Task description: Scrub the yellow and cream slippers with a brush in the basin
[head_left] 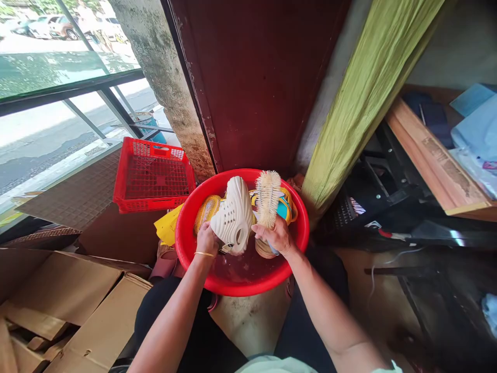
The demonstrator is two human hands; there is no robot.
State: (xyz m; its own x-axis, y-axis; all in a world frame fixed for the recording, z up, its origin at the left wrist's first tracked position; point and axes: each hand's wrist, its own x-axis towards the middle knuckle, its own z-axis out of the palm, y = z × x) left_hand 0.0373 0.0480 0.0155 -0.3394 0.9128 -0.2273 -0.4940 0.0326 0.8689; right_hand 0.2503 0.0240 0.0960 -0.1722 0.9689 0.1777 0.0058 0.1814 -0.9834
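Over the red tub (248,289), a white shoe (235,210) in the left hand (207,241) and a brush (267,199) in the right hand (276,235)

At the far left, flattened and open cardboard boxes (73,285) lie low down, below a metal railing (85,83) with parked cars (50,27) beyond it. Next comes an open red crate (155,178) with mesh sides, near the tub's left side. A yellow sheet (169,225) sits just beside the tub's rim.

Within the tub, a yellow shoe (209,204) lies at the left. The left hand, with a thin bracelet (204,254) at its wrist, grips the white shoe, which is full of small holes and is held tilted over the middle of the tub. To its right, the right hand is closed around the lower end of the brush, its pale bristles standing upright. Behind the brush lies a yellow and teal shoe (285,207); something brownish beneath the right hand is partly hidden. Dark, shiny liquid (248,264) shows toward the near side.

Behind the tub rises a dark red door (256,83). Right of it hangs a green curtain (341,114), then a wooden shelf (435,160) holding blue plastic bags (477,129).
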